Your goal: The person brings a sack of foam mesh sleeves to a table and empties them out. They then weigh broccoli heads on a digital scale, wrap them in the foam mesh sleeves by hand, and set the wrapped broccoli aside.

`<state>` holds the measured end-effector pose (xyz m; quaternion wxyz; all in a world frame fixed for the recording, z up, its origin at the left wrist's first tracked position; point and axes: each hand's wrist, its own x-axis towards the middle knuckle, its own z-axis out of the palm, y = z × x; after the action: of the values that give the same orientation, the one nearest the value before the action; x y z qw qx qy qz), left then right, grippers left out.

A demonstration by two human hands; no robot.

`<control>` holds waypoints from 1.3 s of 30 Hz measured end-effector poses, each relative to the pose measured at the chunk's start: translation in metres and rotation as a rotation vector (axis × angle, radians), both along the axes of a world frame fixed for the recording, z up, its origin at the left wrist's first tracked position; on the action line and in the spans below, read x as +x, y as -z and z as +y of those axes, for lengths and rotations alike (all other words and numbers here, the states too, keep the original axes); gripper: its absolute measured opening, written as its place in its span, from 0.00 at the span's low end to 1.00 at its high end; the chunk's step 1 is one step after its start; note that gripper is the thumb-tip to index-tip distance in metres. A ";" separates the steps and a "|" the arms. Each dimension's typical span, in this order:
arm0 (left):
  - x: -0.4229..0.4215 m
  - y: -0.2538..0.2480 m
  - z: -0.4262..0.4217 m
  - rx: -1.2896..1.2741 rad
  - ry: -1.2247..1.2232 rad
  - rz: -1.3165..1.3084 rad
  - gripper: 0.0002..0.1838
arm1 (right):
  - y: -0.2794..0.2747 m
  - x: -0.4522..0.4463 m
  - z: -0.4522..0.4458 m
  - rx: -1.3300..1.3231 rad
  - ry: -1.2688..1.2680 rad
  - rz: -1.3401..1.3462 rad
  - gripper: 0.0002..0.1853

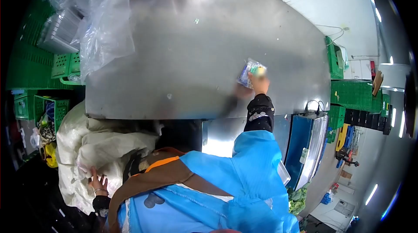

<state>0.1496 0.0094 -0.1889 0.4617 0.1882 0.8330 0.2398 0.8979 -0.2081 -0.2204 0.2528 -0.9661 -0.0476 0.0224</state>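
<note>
Head view from where I stood: the right hand (261, 85) reached across the metal counter (187, 58) to a small clear packet (247, 76), right of the middle. Its fingers were closed on the packet's near right edge, leaving most of the film uncovered; that grip at the margin perhaps spared the contents from being squeezed. Whether the packet rested flat or was slightly lifted, I could not tell. A yellowish spot showed beside the fingertips, too blurred to name.

Low on the near left, the left hand (99, 184) was spread, its fingers apart and gripping nothing that I could see. It was against or just beside a big white plastic sack (72, 146); the sack's place by the body seemed to put it within easy reach. Loose clear plastic bags (106, 32) were heaped at the counter's far left end, probably to leave working room in the middle. Green crates (350, 95) stood past the right end.

As for writing, I could read none. The packet carried coloured print, too small to make out. The dark sleeve (260, 122) bore pale, illegible marks, and a whitish label (304, 155) on a blue-sided unit (297, 139) was equally unreadable.
</note>
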 end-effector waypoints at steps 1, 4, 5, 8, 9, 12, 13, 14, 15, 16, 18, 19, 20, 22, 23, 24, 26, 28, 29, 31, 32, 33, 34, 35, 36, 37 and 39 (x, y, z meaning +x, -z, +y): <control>-0.002 0.000 -0.001 -0.006 -0.006 0.017 0.46 | -0.001 -0.009 0.001 0.049 -0.022 -0.014 0.29; -0.021 0.012 0.001 -0.032 0.045 -0.025 0.39 | 0.007 -0.043 0.012 0.998 -0.014 0.331 0.19; -0.030 0.019 0.003 -0.037 0.057 -0.036 0.37 | -0.003 -0.065 0.025 1.291 -0.028 0.445 0.18; -0.104 0.062 -0.001 -0.078 0.315 -0.134 0.27 | -0.043 -0.147 0.063 1.688 -0.032 0.763 0.17; -0.109 0.063 0.000 -0.078 0.379 -0.075 0.27 | -0.039 -0.167 0.068 1.808 0.025 0.989 0.16; -0.145 0.064 -0.002 -0.076 0.478 0.057 0.27 | -0.034 -0.232 0.088 2.076 -0.490 1.671 0.19; -0.162 0.066 -0.007 -0.076 0.486 0.083 0.27 | -0.030 -0.259 0.090 2.060 -0.526 1.692 0.20; -0.179 0.071 -0.007 -0.080 0.498 0.105 0.27 | -0.031 -0.288 0.090 1.989 -0.494 1.673 0.21; -0.202 0.076 -0.015 -0.087 0.506 0.118 0.27 | -0.030 -0.317 0.090 1.917 -0.463 1.657 0.22; -0.223 0.080 -0.015 -0.091 0.511 0.131 0.27 | -0.037 -0.352 0.084 1.789 -0.364 1.595 0.23; -0.263 0.093 -0.017 -0.107 0.525 0.147 0.27 | -0.038 -0.420 0.076 1.635 -0.265 1.606 0.26; -0.279 0.100 -0.016 -0.106 0.532 0.160 0.27 | -0.044 -0.455 0.077 1.584 -0.148 1.701 0.24; -0.294 0.105 -0.016 -0.111 0.544 0.172 0.27 | -0.017 -0.477 0.068 1.492 -0.005 1.716 0.22; -0.318 0.118 -0.018 -0.115 0.552 0.201 0.27 | 0.043 -0.508 0.051 1.298 0.231 1.730 0.17; -0.328 0.124 -0.019 -0.115 0.557 0.223 0.27 | 0.066 -0.515 0.051 1.179 0.266 1.656 0.16; -0.337 0.128 -0.018 -0.115 0.563 0.238 0.27 | 0.086 -0.514 0.047 1.135 0.261 1.598 0.16; -0.353 0.136 -0.022 -0.119 0.566 0.273 0.27 | 0.108 -0.500 0.053 1.068 0.229 1.495 0.15; -0.366 0.144 -0.030 -0.114 0.547 0.294 0.27 | 0.119 -0.480 0.073 1.119 0.189 1.407 0.17; -0.371 0.148 -0.037 -0.115 0.543 0.302 0.27 | 0.133 -0.466 0.081 1.159 0.106 1.398 0.18; -0.378 0.156 -0.046 -0.116 0.531 0.317 0.27 | 0.166 -0.441 0.098 1.048 0.076 1.355 0.16; -0.379 0.158 -0.051 -0.120 0.522 0.319 0.27 | 0.189 -0.430 0.107 1.063 0.034 1.339 0.15; -0.381 0.162 -0.053 -0.119 0.515 0.325 0.26 | 0.212 -0.419 0.116 1.079 -0.007 1.323 0.14; -0.383 0.163 -0.055 -0.121 0.507 0.332 0.26 | 0.231 -0.412 0.127 1.039 0.025 1.307 0.13; -0.385 0.166 -0.057 -0.121 0.503 0.335 0.26 | 0.245 -0.405 0.138 1.005 0.055 1.288 0.13; -0.387 0.166 -0.060 -0.128 0.498 0.337 0.26 | 0.255 -0.396 0.149 0.926 0.035 1.257 0.13; -0.389 0.164 -0.063 -0.129 0.499 0.341 0.26 | 0.258 -0.388 0.161 0.853 0.016 1.223 0.14; -0.392 0.158 -0.080 -0.154 0.482 0.342 0.26 | 0.249 -0.387 0.190 0.835 -0.024 1.143 0.13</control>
<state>-0.2421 -0.0708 -0.3470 0.3714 0.3827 0.8456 0.0242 0.5111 -0.0177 -0.4697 0.5871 -0.6249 0.0773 0.5087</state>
